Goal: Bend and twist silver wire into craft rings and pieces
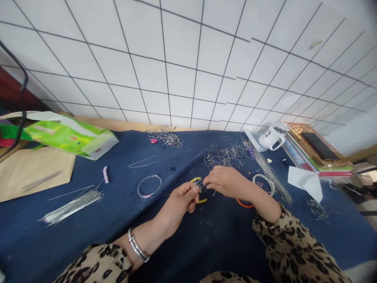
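My left hand (pixel 184 195) is closed, thumb and fingers pinching thin silver wire (pixel 200 184). Close by on the right, my right hand (pixel 224 181) has its fingertips pressed together at the other side of the same wire. Fine wire ends stick out between the two hands; their exact shape is too small to make out. Behind and below my left fingers show the yellow handles (pixel 202 201) of a tool lying on the dark blue cloth, its head hidden. A tangle of wire scraps (pixel 225 155) lies just beyond my right hand.
On the left lie a bundle of straight wires (pixel 70 206), a lilac piece (pixel 105 175) and a green bag (pixel 70 135). A wire coil (pixel 149 186) sits mid-table. To the right are a clear ring with pink beads (pixel 271 184), long wires (pixel 272 177), a white mug (pixel 272 136) and stacked books (pixel 316 151).
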{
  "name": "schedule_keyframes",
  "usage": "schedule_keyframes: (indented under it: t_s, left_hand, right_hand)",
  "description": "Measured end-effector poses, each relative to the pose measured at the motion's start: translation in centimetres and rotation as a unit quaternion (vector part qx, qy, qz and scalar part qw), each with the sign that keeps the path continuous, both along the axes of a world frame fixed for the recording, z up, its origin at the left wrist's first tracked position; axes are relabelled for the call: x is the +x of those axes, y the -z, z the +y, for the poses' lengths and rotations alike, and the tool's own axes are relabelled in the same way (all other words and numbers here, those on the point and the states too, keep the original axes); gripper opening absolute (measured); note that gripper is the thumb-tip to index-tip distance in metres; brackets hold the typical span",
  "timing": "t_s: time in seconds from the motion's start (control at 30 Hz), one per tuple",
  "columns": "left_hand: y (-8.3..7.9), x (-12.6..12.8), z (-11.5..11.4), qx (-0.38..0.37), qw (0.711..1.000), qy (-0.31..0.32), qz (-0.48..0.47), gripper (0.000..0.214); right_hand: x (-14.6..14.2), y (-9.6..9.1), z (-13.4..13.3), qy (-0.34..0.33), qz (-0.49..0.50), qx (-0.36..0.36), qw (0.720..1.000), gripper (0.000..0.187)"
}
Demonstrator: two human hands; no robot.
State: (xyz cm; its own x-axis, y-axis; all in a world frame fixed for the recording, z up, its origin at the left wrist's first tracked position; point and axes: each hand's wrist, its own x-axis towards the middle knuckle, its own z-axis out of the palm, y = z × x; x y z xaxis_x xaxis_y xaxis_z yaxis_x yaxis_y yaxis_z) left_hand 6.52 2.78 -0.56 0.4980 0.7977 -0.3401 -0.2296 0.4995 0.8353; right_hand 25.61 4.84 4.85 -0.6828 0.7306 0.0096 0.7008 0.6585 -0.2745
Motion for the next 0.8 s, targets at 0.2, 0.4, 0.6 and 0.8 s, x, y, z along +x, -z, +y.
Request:
schedule_keyframes:
  t_s: [0.2,0.4,0.6,0.8]
  left_hand:
    - [0.0,0.0,0.2,-0.002,0.999,-0.043,0.010,0.022]
    - [0.3,-0.2,0.3,-0.019,0.998,-0.061,-0.021,0.019]
    - [0.4,-0.2,0.4,-0.032,0.996,-0.072,-0.047,0.021]
    - [0.4,-0.1,0.4,-0.031,0.995,-0.082,-0.052,0.022]
  right_hand:
    - [3.1,0.4,2.2,0.107,0.096,-0.143,0.979,0.015]
    - [4.4,1.7,3.0,0.165,0.138,-0.200,0.956,0.019]
    - [5.0,1.7,3.3,0.187,0.131,-0.186,0.956,0.017]
    - [3.3,0.4,2.3,0.122,0.236,-0.232,0.936,0.015]
